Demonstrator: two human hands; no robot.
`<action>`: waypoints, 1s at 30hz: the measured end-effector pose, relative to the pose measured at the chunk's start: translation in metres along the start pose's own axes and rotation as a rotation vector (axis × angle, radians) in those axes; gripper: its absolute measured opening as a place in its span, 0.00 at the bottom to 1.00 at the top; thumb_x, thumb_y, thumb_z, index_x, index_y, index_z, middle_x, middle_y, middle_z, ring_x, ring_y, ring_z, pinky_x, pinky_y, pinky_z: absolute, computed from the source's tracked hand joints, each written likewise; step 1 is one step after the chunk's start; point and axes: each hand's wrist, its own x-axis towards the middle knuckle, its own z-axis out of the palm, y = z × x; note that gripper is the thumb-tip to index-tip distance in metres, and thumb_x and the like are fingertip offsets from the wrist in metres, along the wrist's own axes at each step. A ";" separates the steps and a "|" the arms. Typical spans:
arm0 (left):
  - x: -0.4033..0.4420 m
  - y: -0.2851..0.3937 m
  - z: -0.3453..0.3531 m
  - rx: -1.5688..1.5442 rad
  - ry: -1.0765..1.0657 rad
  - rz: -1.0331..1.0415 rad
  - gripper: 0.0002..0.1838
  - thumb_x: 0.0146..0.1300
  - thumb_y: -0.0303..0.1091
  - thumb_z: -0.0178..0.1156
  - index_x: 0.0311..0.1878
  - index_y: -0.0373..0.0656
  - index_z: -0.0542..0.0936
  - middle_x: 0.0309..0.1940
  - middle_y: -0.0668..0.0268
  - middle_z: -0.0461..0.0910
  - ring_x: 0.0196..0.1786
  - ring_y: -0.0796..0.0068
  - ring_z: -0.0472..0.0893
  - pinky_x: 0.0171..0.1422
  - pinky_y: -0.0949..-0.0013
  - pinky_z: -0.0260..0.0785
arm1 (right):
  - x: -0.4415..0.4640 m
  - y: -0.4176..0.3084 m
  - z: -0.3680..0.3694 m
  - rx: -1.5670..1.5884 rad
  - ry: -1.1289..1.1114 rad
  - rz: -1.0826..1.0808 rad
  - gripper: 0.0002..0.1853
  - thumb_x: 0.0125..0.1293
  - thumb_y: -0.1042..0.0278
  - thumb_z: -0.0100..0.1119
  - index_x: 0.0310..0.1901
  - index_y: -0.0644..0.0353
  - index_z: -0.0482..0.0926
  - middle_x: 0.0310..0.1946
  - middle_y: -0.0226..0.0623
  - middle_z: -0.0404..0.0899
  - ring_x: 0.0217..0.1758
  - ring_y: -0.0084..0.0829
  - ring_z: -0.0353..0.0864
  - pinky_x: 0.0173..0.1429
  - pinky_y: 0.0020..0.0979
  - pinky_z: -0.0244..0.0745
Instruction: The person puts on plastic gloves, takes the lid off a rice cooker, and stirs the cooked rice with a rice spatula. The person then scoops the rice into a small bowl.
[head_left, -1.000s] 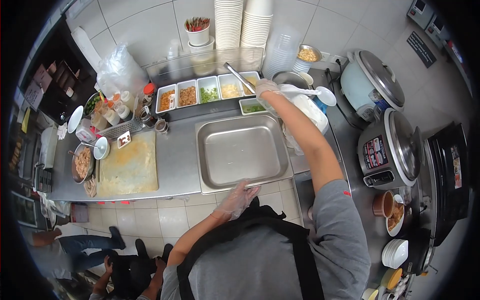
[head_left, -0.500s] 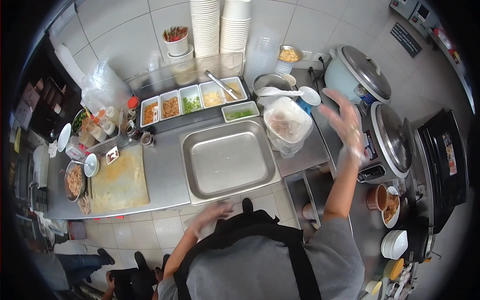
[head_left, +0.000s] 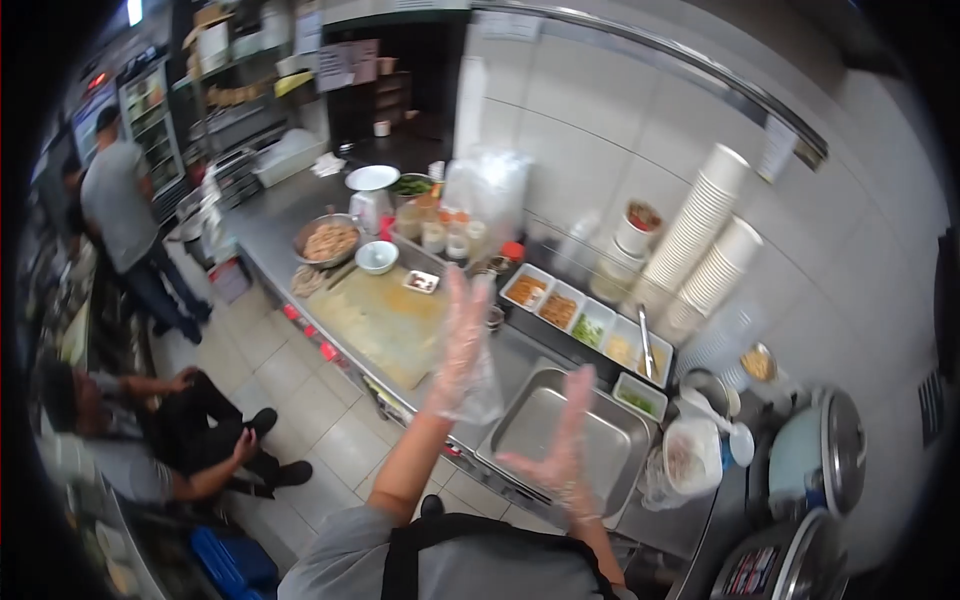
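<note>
Both hands wear clear plastic gloves. My left hand (head_left: pixel 463 340) is raised, fingers stretched upward, holding nothing. It hangs between the stained cutting board (head_left: pixel 385 325) and the steel tray (head_left: pixel 525 425), apart from both as far as I can tell. My right hand (head_left: pixel 562 445) is up in front of the tray, thumb and fingers spread, also holding nothing. Nothing lies on the visible part of the tray floor. A white container of chopped greens (head_left: pixel 637 397) and a bag-lined white tub (head_left: pixel 692 455) stand to its right.
Behind the tray, a row of toppings (head_left: pixel 558 308) holds metal tongs (head_left: pixel 645 342). Stacked paper cups (head_left: pixel 700 225) stand behind. A bowl of meat (head_left: pixel 328 242) and squeeze bottles (head_left: pixel 433 237) are left. One person (head_left: pixel 160 435) sits at lower left; another (head_left: pixel 125 210) stands farther back.
The view has swung left, bringing two people into sight. My right hand has moved from beside the cookers to the tray. My left hand has risen from the tray's front edge.
</note>
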 end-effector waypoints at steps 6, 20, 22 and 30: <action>-0.012 0.015 0.018 -0.037 0.094 -0.272 0.49 0.62 0.56 0.54 0.70 0.29 0.40 0.71 0.44 0.38 0.74 0.62 0.40 0.74 0.63 0.35 | 0.015 0.020 0.059 0.090 0.055 -0.023 0.21 0.46 0.79 0.61 0.46 0.58 0.74 0.42 0.39 0.74 0.51 0.38 0.72 0.54 0.37 0.69; -0.079 0.056 0.006 -0.604 -0.236 -0.506 0.43 0.65 0.66 0.30 0.63 0.33 0.64 0.63 0.53 0.64 0.69 0.63 0.59 0.75 0.61 0.42 | 0.038 0.053 0.019 0.302 -0.232 0.099 0.19 0.56 0.72 0.62 0.51 0.60 0.76 0.46 0.42 0.77 0.42 0.32 0.79 0.47 0.31 0.74; -0.100 0.012 0.000 -0.658 -0.236 -0.513 0.41 0.67 0.64 0.31 0.61 0.32 0.67 0.63 0.54 0.64 0.69 0.65 0.59 0.75 0.62 0.43 | 0.026 0.068 0.026 0.300 -0.230 0.127 0.13 0.55 0.76 0.61 0.44 0.63 0.80 0.36 0.40 0.81 0.34 0.30 0.80 0.41 0.29 0.75; -0.126 0.059 0.005 -0.342 -0.093 -0.508 0.33 0.69 0.57 0.39 0.56 0.35 0.74 0.55 0.57 0.74 0.61 0.70 0.69 0.69 0.70 0.56 | 0.006 0.084 0.042 0.331 -0.239 0.094 0.06 0.55 0.72 0.60 0.32 0.65 0.77 0.25 0.36 0.76 0.26 0.28 0.76 0.35 0.28 0.73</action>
